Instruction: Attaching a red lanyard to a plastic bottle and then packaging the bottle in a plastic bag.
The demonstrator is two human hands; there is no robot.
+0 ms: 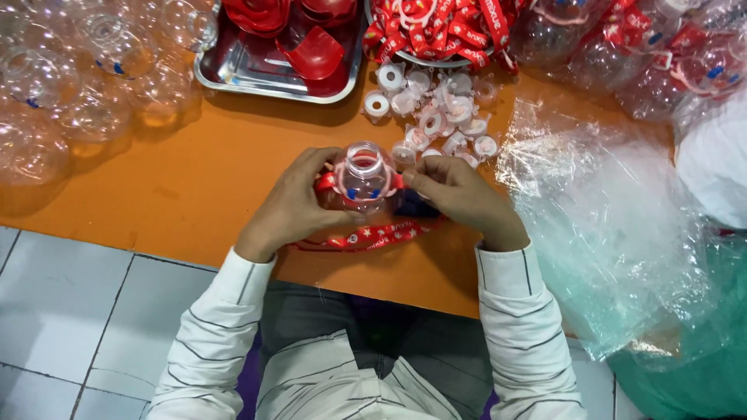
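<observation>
A small clear plastic bottle (364,173) with a pink collar stands upright on the orange table (194,179). Both hands grip it. My left hand (292,206) wraps its left side. My right hand (459,196) pinches the collar on its right side. A red strap (373,236) with white stars runs from the collar and loops on the table under my hands.
Several white round caps (436,117) lie just beyond the bottle. A metal tray (249,66) with red plastic parts sits at the back, beside a bowl of red straps (443,27). Clear bottles (78,78) pile at the left and back right. Crumpled clear plastic bags (607,210) lie at the right.
</observation>
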